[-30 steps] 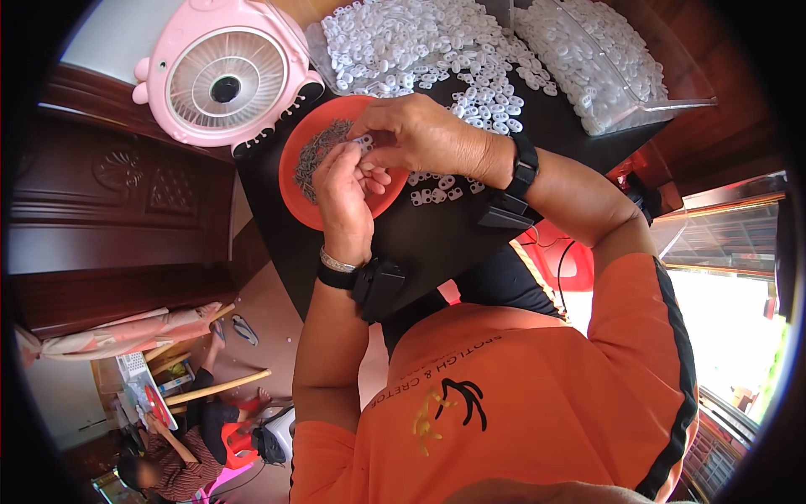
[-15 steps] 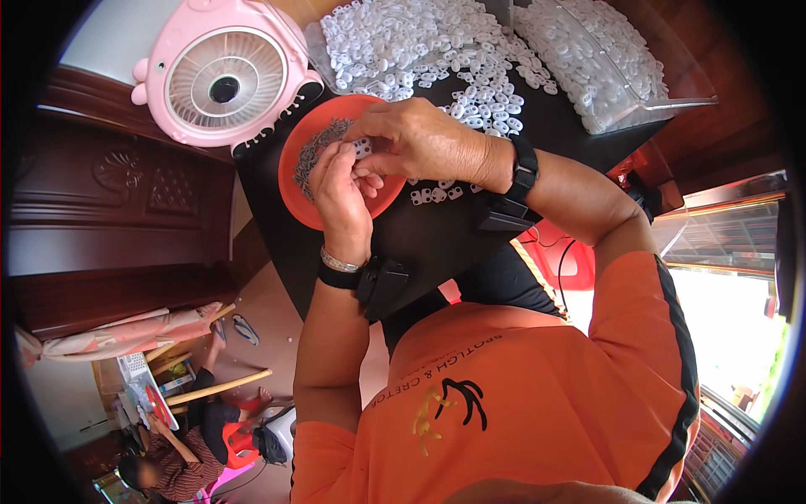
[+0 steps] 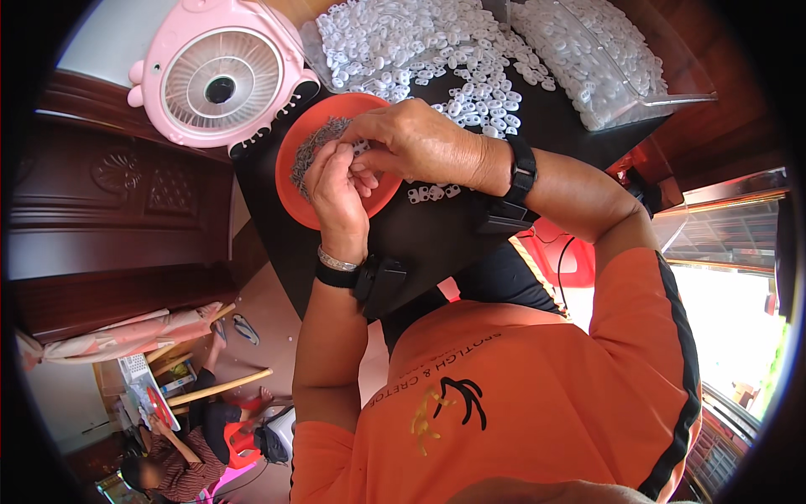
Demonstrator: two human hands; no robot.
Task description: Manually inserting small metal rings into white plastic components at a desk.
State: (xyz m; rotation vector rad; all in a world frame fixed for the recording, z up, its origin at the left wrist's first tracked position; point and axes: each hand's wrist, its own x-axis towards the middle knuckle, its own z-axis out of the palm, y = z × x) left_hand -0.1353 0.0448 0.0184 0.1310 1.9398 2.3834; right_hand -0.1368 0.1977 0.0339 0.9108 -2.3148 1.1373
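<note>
Over a round orange bowl (image 3: 290,195) heaped with small grey metal pins (image 3: 312,144), my two hands meet with fingertips bent together. A small white plastic piece with dark holes (image 3: 361,146) shows between them, mostly covered by the fingers. My right hand (image 3: 424,143) pinches it from the right with thumb and forefinger. My left hand (image 3: 338,189) is closed at its left side, its fingertips against the same piece; anything else in them is hidden. Right of the bowl, a short row of white pieces with dark holes (image 3: 432,193) lies on the black table (image 3: 420,244).
Many loose white plastic pieces (image 3: 487,105) spread beyond my hands, near a large heap (image 3: 386,38). At the far right stands a clear bin (image 3: 655,105) full of them. A pink fan (image 3: 222,88) stands left of the bowl. Another person (image 3: 180,466) sits at lower left.
The white piece between my fingers is more covered than before, as the fingertips have closed in slightly. Otherwise my hands stay in nearly the same place over the bowl.
</note>
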